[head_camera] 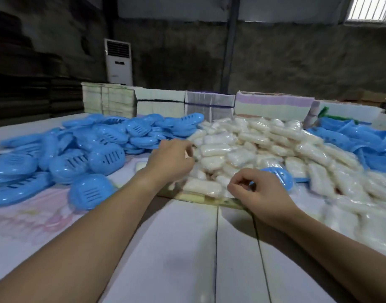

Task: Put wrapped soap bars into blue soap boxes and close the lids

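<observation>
A heap of wrapped white soap bars [248, 147] fills the middle of the table. Closed blue soap boxes [82, 149] are piled to its left. My left hand [171, 159] hovers at the heap's left edge, its fingers loosely curled with nothing visible in them. My right hand [260, 192] is at the heap's near edge, its fingers curled round the near end of a blue soap box [279, 176], which sticks out behind the knuckles. Whether that box is open is hidden by the hand.
More blue box parts [351, 138] lie at the right. Stacks of bundled packaging [209, 103] line the table's far edge, with a white floor air conditioner [118, 62] behind. White table boards [187, 248] lie between my forearms.
</observation>
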### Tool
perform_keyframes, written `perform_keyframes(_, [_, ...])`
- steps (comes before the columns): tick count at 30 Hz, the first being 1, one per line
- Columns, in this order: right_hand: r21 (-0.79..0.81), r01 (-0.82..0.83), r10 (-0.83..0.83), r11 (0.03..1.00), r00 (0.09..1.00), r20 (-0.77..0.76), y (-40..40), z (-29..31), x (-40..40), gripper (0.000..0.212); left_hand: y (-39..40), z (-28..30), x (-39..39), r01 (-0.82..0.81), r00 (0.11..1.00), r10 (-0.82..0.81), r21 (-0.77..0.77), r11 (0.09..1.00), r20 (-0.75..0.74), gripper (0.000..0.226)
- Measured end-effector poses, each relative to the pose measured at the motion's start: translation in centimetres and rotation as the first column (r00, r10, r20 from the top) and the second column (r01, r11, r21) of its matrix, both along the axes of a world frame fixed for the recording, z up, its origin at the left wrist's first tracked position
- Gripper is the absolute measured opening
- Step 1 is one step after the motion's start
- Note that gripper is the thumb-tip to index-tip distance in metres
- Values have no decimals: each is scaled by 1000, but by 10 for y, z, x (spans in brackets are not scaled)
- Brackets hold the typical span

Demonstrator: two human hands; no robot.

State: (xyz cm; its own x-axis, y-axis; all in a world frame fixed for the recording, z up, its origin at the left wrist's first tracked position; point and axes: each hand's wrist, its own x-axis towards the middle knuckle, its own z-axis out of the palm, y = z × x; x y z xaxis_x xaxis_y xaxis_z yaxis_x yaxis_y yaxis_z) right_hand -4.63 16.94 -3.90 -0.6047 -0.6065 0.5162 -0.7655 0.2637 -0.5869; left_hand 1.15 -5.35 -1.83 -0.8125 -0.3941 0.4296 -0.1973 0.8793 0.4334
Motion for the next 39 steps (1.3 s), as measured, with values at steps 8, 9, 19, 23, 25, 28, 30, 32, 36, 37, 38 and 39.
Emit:
perform_keyframes(8, [9,-52,52,999,999,-8,5,-2,-1,22,-82,1,26,-567,780,589,-159,808,211,48])
perform_keyframes(9, [7,-54,54,999,999,0,5,-3,-1,23,-85,-1,28,-573,767,601,-182,799,224,47])
perform_keyframes(19, [-2,-52,52,999,998,35,7,-2,-1,22,-70,8,19,-392,920,392,-3,920,0,49])
perform_keyframes(23, [-50,-17,22,999,995,98,9,1,-2,19,-31,22,19,-148,960,150,26,989,-237,51])
perform_keyframes(25, [-75,3,7,997,992,124,10,2,-1,19,-3,30,22,69,933,-40,67,995,-358,49])
perform_keyframes(28, [-194,65,-32,979,986,166,15,11,-4,18,42,35,29,441,870,-354,221,870,-344,45])
perform_keyframes(30, [-299,138,-96,944,984,151,21,22,-12,18,67,31,31,568,821,-521,246,785,-234,40])
perform_keyframes(32, [-385,200,-139,901,974,179,32,32,-22,17,88,24,32,659,750,-640,263,705,-166,38])
perform_keyframes(36, [-397,366,-326,841,930,168,57,40,-48,13,109,10,30,746,651,-756,246,619,-70,32])
perform_keyframes(37, [-378,417,-388,827,909,153,62,42,-55,12,108,7,29,742,661,-750,162,651,-13,33])
perform_keyframes(38, [-320,479,-462,817,877,131,68,44,-63,8,106,5,29,727,681,-731,76,682,46,38])
perform_keyframes(39, [-202,557,-549,806,830,97,75,45,-72,6,103,5,29,705,705,-703,13,709,99,45])
